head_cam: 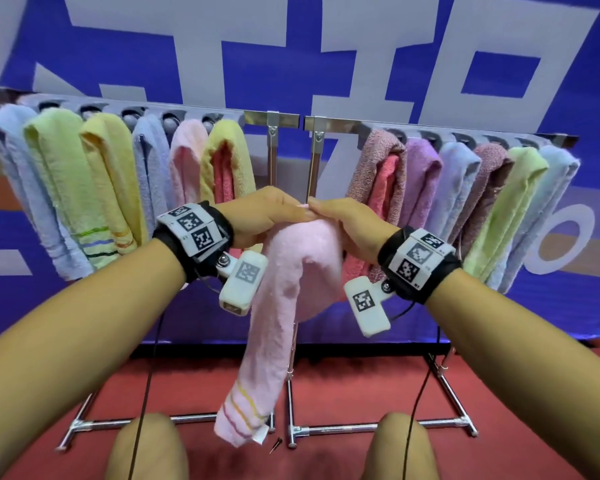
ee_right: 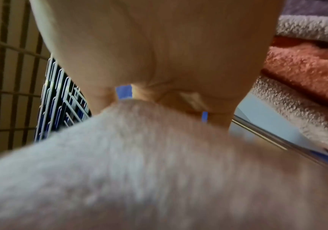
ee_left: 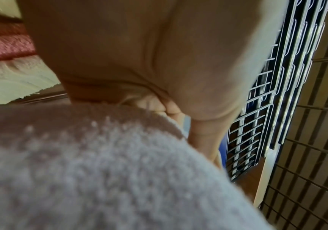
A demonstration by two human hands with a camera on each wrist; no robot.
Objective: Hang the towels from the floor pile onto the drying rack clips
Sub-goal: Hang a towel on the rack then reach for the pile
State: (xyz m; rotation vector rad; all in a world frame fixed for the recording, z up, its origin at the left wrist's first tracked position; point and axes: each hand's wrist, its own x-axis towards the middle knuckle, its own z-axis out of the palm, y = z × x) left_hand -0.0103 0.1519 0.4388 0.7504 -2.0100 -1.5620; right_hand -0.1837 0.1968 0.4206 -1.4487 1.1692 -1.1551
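A pink towel (head_cam: 281, 306) with striped ends hangs folded over from both my hands, its lower end near the floor. My left hand (head_cam: 274, 216) and right hand (head_cam: 336, 220) meet fingertip to fingertip on top of the fold and grip it in front of the gap in the middle of the drying rack (head_cam: 284, 120). In the left wrist view the fingers (ee_left: 165, 107) curl onto the pink towel (ee_left: 100, 171). The right wrist view shows my right hand's fingers (ee_right: 190, 98) closed over the pink towel (ee_right: 139, 171). The clips under the rack bar are hidden behind hung towels.
Several towels (head_cam: 94, 188) hang on the rack's left half and several more (head_cam: 465, 188) on its right. The rack's metal feet (head_cam: 361, 427) stand on the red floor, near my knees (head_cam: 146, 448). A blue banner (head_cam: 222, 64) fills the background. Wire grid panels (ee_left: 257, 124) stand behind.
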